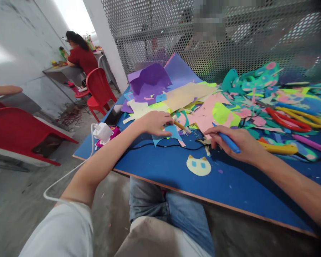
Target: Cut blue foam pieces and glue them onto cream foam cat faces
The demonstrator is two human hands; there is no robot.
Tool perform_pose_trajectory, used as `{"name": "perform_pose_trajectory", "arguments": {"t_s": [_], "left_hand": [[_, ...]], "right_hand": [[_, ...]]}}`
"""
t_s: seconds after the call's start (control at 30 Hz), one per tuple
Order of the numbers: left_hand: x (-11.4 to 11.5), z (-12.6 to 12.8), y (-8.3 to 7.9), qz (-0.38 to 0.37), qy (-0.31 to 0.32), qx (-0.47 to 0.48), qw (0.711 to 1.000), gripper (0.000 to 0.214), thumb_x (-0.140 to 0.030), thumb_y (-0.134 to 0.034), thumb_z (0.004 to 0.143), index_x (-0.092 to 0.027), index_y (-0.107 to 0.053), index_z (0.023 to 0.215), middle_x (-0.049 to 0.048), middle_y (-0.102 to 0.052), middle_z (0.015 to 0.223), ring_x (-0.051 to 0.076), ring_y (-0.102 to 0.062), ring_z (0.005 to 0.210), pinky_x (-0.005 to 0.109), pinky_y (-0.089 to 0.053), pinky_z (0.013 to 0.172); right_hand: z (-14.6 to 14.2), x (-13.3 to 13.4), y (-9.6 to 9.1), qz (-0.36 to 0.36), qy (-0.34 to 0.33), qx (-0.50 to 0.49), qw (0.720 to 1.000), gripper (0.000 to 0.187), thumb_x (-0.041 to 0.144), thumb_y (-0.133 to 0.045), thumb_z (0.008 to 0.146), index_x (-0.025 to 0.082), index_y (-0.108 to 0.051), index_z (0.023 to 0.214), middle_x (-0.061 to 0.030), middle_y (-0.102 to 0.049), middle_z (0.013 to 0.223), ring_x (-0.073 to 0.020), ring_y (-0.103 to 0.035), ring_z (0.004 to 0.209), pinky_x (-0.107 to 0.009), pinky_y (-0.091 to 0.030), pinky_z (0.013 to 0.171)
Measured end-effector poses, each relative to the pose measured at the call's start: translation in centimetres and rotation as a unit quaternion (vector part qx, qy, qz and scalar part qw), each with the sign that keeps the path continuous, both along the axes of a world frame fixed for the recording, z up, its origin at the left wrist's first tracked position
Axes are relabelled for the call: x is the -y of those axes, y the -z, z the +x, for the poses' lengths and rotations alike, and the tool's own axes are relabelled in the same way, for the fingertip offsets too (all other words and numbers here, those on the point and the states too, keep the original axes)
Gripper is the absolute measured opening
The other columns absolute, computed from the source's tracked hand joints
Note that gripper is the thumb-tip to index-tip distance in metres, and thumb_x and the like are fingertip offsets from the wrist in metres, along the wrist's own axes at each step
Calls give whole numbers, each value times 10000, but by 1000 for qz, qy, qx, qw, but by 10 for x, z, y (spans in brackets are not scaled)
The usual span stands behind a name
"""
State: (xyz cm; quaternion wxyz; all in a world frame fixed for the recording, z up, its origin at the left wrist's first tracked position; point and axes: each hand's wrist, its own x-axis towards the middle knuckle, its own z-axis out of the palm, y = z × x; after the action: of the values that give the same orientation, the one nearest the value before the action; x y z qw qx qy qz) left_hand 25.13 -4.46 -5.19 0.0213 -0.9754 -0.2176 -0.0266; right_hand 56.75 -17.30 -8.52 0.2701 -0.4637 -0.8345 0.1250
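My right hand (238, 141) is closed around a blue pen (229, 142), held slantwise above the table's near half. Over a heap of foam-sheet scraps, my left hand (158, 123) has its fingers curved and parted from the thumb, with a light blue scrap (173, 131) beneath it. A small brown piece lies just past its fingertips. Between the hands and the table edge rests a cream cat-head cutout (198, 167) with brown ears and two light blue squares. Pink sheet pieces (205, 112) lie beyond the right hand.
Red-handled scissors (289, 121), a yellow cutter (279, 147) and a pink pen (311, 143) lie at right. Purple sheets (149, 82) lean at the back by a perforated metal screen (155, 32). A white charger (103, 132) sits left. A person in red (82, 55) sits farther off.
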Motion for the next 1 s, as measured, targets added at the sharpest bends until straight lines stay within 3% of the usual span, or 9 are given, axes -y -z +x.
{"name": "perform_pose_trajectory", "arguments": {"t_s": [0.2, 0.37, 0.5, 0.67, 0.77, 0.87, 1.0], "left_hand": [[-1, 2, 4, -3, -23, -4, 1000, 547, -630, -601, 888, -172, -641, 1183, 118, -691, 1179, 265, -629, 1017, 350, -392, 814], [-4, 4, 6, -43, 8, 16, 999, 410, -543, -613, 904, -193, -641, 1115, 92, -687, 1147, 240, -617, 1023, 324, -387, 815], [-4, 4, 3, -58, 20, 42, 997, 265, -430, -621, 920, -196, -638, 1042, 64, -700, 1034, 205, -610, 912, 310, -379, 777], [2, 4, -4, -83, 21, 131, 988, 307, -390, -619, 941, -200, -634, 1183, 69, -714, 1004, 190, -626, 873, 295, -415, 789], [5, 6, -5, -116, 19, 210, 971, 373, -424, -625, 962, -208, -637, 1266, 60, -721, 970, 167, -631, 815, 276, -430, 741], [6, 9, -2, -101, 12, 311, 945, 286, -446, -624, 978, -203, -718, 1097, 59, -740, 928, 141, -607, 753, 271, -430, 701], [8, 14, 3, -152, -27, 452, 878, 346, -535, -650, 952, -196, -713, 987, 29, -710, 826, 107, -540, 654, 258, -422, 625]], "right_hand": [[-5, 1, 0, -1, -15, 15, 1000, 238, 330, -495, 1021, 241, -678, 1144, -14, -770, 743, -190, -729, 612, -290, -524, 580], [-11, 2, -4, 21, -34, 6, 999, 231, 278, -491, 1017, 208, -690, 1111, -29, -786, 764, -189, -737, 608, -289, -523, 557], [-14, 3, -5, 43, -28, -4, 999, 216, 291, -516, 1014, 230, -708, 1090, -51, -809, 851, -221, -768, 693, -325, -567, 623], [-16, 5, -6, 53, -12, 4, 999, 196, 294, -557, 1007, 221, -727, 1071, -64, -813, 867, -231, -771, 707, -326, -577, 646], [-18, 5, -6, 51, -18, 4, 999, 187, 313, -583, 999, 223, -730, 1071, -64, -813, 914, -226, -764, 721, -322, -575, 653], [-19, 5, -6, 39, -15, -8, 999, 188, 323, -578, 1002, 233, -703, 1110, -69, -801, 982, -220, -761, 787, -325, -586, 708], [-25, 8, -5, 8, 2, -87, 996, 276, 354, -600, 1002, 251, -617, 1258, -71, -744, 1013, -186, -710, 767, -316, -591, 709]]}}
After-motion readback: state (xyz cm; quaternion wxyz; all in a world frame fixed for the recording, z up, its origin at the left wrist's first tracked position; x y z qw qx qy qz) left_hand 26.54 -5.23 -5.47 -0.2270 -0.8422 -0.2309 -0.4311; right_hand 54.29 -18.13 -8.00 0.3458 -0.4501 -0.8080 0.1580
